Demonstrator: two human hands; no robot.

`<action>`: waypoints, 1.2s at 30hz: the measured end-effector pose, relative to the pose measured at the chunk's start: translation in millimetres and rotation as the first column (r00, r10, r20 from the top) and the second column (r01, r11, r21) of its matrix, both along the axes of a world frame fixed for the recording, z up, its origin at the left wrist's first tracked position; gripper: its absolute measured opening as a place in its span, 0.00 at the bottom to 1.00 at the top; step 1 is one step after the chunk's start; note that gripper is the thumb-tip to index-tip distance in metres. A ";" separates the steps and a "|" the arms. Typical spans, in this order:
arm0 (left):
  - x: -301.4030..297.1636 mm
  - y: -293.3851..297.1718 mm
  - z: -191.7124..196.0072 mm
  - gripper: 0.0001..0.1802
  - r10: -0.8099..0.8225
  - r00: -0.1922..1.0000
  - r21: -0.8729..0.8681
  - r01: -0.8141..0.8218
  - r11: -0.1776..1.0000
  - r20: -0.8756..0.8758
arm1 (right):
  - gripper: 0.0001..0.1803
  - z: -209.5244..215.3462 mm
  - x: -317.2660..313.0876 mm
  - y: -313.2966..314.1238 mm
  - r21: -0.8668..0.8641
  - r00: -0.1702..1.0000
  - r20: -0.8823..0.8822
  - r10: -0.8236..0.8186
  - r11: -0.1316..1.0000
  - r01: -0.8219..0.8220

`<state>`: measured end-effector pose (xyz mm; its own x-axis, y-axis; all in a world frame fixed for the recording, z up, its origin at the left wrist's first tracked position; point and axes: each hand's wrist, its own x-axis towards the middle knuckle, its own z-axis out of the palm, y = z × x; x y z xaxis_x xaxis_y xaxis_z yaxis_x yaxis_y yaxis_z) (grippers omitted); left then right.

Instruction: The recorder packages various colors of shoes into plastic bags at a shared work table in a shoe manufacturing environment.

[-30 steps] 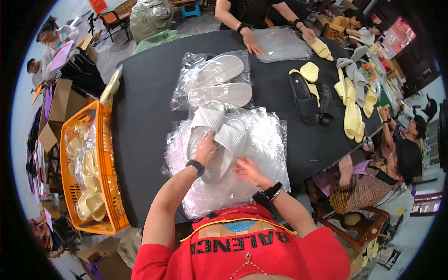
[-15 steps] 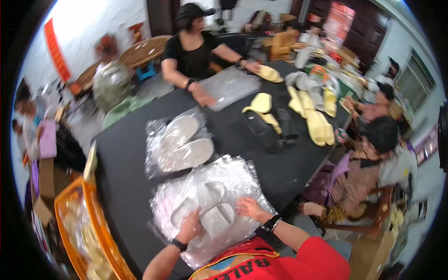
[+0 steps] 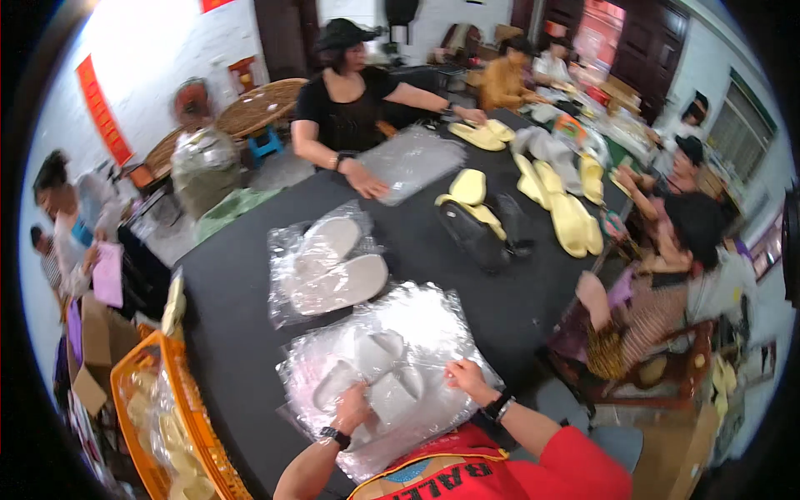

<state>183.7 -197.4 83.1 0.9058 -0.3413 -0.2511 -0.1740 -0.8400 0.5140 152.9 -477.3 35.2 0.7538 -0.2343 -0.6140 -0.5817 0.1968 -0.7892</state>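
A pair of light grey slide slippers [image 3: 385, 385] lies on a stack of clear plastic bags [image 3: 425, 321] at the near edge of the black table. My left hand [image 3: 353, 408] is closed on the near side of the left slipper, its fingertips partly hidden. With fingers pinched together, my right hand [image 3: 468, 378] grips the plastic bag to the right of the slippers. Whether the film covers the slippers is hard to tell. Just beyond the stack, another pair of grey slippers [image 3: 340, 283] lies in a clear bag.
An orange crate [image 3: 179, 375] of wrapped yellow slippers stands left of the table [image 3: 225, 333]. Black slippers [image 3: 471, 237] and yellow slippers [image 3: 570, 225] lie to the right. Across the table, a person in black [image 3: 354, 117] touches a bag stack and yellow slippers. More people sit at right.
My right hand has gone from spread fingers above the bags to a pinch on the plastic. My left hand stays at the slipper. Across the table, two yellow slippers now lie together at the person's hand.
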 end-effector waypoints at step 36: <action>-60.4 151.8 -9.7 0.10 0.071 0.917 0.188 -0.155 0.970 0.393 | 0.06 4.6 7.5 4.9 -0.059 0.993 0.053 0.106 0.993 -0.102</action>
<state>123.3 -45.6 73.4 0.9758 -0.2086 0.0656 -0.2183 -0.9467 0.2369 160.5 -472.4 39.8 0.8089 -0.1856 -0.5579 -0.5510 0.0921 -0.8294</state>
